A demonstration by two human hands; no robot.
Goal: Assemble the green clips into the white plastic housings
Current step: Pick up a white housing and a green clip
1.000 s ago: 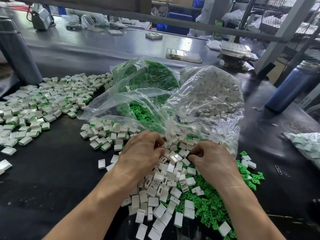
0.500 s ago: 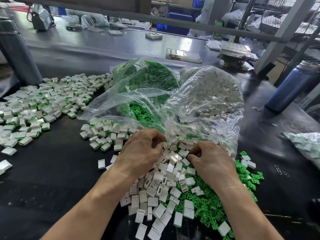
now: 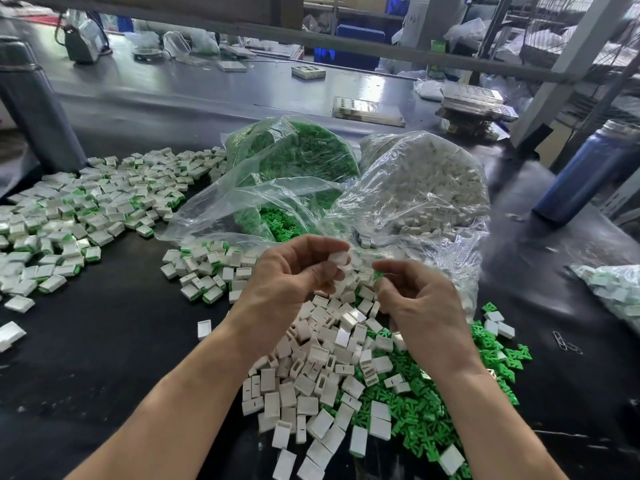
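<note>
left hand (image 3: 294, 271) pinching blurred white housing (image 3: 339, 260), right hand (image 3: 420, 299) clip indistinct

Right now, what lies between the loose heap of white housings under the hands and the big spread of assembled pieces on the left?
Head view: a small cluster of assembled pieces on black tabletop.
</note>
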